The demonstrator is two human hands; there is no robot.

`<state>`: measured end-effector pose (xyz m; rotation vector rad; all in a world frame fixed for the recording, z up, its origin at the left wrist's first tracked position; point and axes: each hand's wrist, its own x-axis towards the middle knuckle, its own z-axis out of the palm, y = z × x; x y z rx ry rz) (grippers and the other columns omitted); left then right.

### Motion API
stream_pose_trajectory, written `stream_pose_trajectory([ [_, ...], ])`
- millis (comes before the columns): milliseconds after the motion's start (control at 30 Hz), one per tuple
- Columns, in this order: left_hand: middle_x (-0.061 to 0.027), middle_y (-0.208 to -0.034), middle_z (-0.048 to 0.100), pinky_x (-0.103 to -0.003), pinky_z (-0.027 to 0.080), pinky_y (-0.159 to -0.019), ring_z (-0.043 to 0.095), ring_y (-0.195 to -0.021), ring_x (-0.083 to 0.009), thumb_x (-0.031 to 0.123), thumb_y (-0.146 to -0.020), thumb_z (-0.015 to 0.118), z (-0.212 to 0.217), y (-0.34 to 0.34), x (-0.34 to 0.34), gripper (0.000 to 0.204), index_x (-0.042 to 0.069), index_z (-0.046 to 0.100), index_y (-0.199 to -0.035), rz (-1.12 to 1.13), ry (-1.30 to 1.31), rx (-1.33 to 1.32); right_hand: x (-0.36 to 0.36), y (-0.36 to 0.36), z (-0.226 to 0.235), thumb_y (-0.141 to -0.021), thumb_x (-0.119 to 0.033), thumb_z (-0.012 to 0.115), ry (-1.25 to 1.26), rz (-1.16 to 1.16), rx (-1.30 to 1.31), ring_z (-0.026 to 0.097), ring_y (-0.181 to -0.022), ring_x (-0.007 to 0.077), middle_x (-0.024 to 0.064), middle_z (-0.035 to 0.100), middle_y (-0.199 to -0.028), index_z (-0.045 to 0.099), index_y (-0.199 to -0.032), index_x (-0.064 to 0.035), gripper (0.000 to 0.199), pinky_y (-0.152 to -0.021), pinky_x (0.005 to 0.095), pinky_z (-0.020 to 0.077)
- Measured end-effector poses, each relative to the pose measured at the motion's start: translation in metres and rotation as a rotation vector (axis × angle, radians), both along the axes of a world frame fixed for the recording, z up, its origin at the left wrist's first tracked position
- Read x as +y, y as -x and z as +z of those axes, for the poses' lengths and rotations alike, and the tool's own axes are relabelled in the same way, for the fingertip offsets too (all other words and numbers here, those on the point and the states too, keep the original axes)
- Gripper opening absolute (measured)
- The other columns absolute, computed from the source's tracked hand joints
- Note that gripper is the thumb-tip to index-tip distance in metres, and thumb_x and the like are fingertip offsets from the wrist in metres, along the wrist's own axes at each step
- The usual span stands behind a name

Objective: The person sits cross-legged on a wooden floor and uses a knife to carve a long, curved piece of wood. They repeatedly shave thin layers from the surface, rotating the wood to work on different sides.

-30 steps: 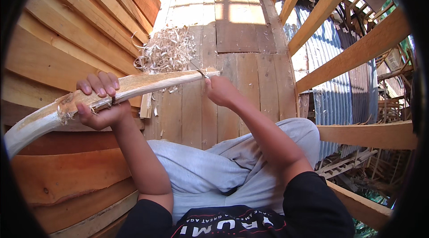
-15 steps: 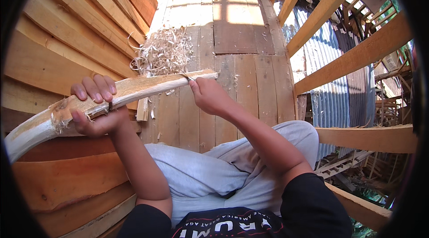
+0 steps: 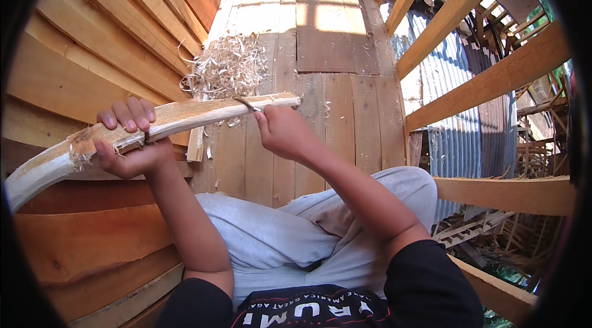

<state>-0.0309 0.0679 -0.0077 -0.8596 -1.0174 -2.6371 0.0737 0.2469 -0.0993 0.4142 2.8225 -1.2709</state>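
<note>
A long, curved, peeled piece of wood (image 3: 203, 116) runs from the left edge to the middle, pale with brown patches. My left hand (image 3: 132, 137) wraps round it, fingers over the top and thumb below. Beside that palm, a small dark band (image 3: 147, 137) shows against the wood, with frayed fibres nearby. My right hand (image 3: 285, 132) is closed below the wood's right end. From its grip a narrow, curved metal blade (image 3: 246, 103) lies across the wood's upper face. The fist hides the blade's handle.
A heap of curly wood shavings (image 3: 228, 66) lies on the plank floor (image 3: 311, 143) beyond the wood. Stacked boards (image 3: 92, 81) line the left. Timber rails (image 3: 493, 94) and corrugated metal sheets (image 3: 456, 137) stand at the right. My crossed legs (image 3: 271, 229) are below.
My right hand has shifted slightly left, and more of the blade shows on the wood's upper face. My left hand has moved a little left, still gripping the wood.
</note>
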Motion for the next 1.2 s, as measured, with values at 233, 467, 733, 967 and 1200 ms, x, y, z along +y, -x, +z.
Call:
stream_pose_trajectory([
  [233,-0.0015,-0.062,0.042,-0.027,0.037,-0.054,0.043,-0.052,-0.0130,0.046,-0.077,0.057,0.000,0.003,0.004,0.038,0.012,0.043,-0.081,-0.077,0.013,0.101,0.071,0.001,-0.117,-0.096,-0.029,0.037,0.024,-0.137,-0.196,0.058,-0.089,0.0448,0.0299,0.061,-0.090,0.062,-0.089,0.0057,0.043,-0.082,0.0496,0.0440],
  [467,-0.0002,-0.063,0.039,-0.026,0.035,-0.054,0.039,-0.055,-0.0120,0.044,-0.077,0.056,0.000,-0.003,0.007,0.034,0.013,0.042,-0.078,0.103,0.023,-0.064,0.018,0.001,-0.037,-0.096,-0.027,0.039,0.096,-0.029,0.022,0.058,-0.084,0.0434,0.0270,0.061,-0.082,0.059,-0.082,0.0059,0.041,-0.078,0.0500,0.0445],
  [733,-0.0012,-0.061,0.040,-0.027,0.037,-0.053,0.039,-0.051,-0.0131,0.045,-0.080,0.054,0.002,0.001,0.006,0.034,0.013,0.042,-0.079,0.139,0.020,-0.060,0.020,0.003,-0.052,-0.095,-0.028,0.038,-0.039,-0.112,0.033,0.059,-0.080,0.0422,0.0263,0.061,-0.079,0.058,-0.083,0.0051,0.041,-0.075,0.0504,0.0455],
  [967,-0.0008,-0.061,0.040,-0.027,0.036,-0.053,0.040,-0.052,-0.0130,0.045,-0.079,0.054,0.003,-0.001,0.009,0.034,0.013,0.042,-0.078,0.141,0.009,-0.077,0.038,0.002,-0.060,-0.094,-0.028,0.040,0.083,-0.120,-0.001,0.059,-0.082,0.0436,0.0289,0.061,-0.082,0.061,-0.082,0.0070,0.043,-0.077,0.0494,0.0457],
  [1200,0.0002,-0.062,0.039,-0.026,0.035,-0.053,0.040,-0.053,-0.0117,0.045,-0.077,0.056,0.003,-0.003,0.005,0.034,0.013,0.043,-0.077,0.154,0.019,-0.069,0.009,0.003,-0.032,-0.095,-0.027,0.041,0.011,-0.074,0.090,0.057,-0.076,0.0455,0.0281,0.059,-0.076,0.058,-0.078,0.0056,0.040,-0.070,0.0510,0.0437],
])
